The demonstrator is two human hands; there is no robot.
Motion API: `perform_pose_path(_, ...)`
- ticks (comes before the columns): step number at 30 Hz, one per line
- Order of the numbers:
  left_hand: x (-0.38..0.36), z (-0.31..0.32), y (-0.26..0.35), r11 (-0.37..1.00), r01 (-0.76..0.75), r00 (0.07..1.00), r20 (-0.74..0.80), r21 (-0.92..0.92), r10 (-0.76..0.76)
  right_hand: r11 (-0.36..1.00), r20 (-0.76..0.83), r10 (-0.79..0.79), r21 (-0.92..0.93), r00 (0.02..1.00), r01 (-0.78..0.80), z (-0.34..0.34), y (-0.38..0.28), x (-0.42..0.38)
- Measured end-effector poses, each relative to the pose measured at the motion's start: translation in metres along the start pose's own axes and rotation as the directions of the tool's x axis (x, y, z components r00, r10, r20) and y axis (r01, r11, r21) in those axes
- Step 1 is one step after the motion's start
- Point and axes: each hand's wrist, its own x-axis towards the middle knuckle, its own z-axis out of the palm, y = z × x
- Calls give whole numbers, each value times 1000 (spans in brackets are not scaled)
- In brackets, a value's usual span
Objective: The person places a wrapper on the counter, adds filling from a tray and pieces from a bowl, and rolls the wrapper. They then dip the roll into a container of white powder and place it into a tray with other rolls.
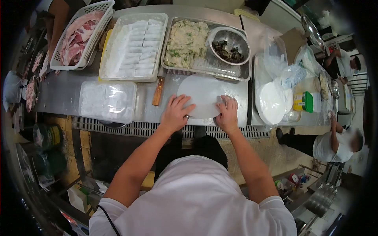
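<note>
A round, translucent white sheet that looks like a rice paper wrapper (202, 94) lies flat on the steel counter in front of me. My left hand (175, 113) rests on its left edge with the fingers spread. At the opposite edge is my right hand (227, 113), its fingertips touching the sheet and its thumb apart. Just beyond the wrapper, a metal tray (224, 73) holds pale filling with green flecks (187, 43) and a steel bowl (247, 55) of dark pieces. A wooden-handled tool (158, 91) lies left of my left hand, partly hidden by the tray.
Rows of white rolls (139, 47) fill a white tub (130, 80); a lidded clear container (108, 101) sits nearer. Raw meat (80, 37) is in a white basket (80, 67). On the right are stacked white rounds (271, 103) and a green-lidded box (303, 102). Other people stand on both sides.
</note>
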Motion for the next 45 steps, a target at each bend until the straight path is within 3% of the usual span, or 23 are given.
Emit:
perform_pose_path(10,0,10,11,986,25,998,-60,162,-15,998,-23,-15,63,1000,17,4,11,-9)
perform_pose_path(17,4,30,27,987,83,987,-150,139,-62,997,-45,-15,78,999,18,5,13,-11)
perform_pose_path(29,5,31,26,978,92,990,-124,185,-70,995,-39,2,95,999,1,4,12,-9)
perform_pose_path(38,3,27,25,992,88,990,-119,94,-77,995,-9,8,102,1000,-7,-1,7,-6)
perform_pose_path(42,1,23,23,996,69,995,-81,48,-65,994,10,25,107,1000,-26,-3,4,-5)
perform_pose_path(43,0,22,22,996,74,996,-53,47,-71,993,-48,-36,110,998,41,2,10,-6)
perform_pose_path(45,-1,20,20,998,64,998,-2,29,-64,994,-11,-43,101,999,44,-1,10,-6)
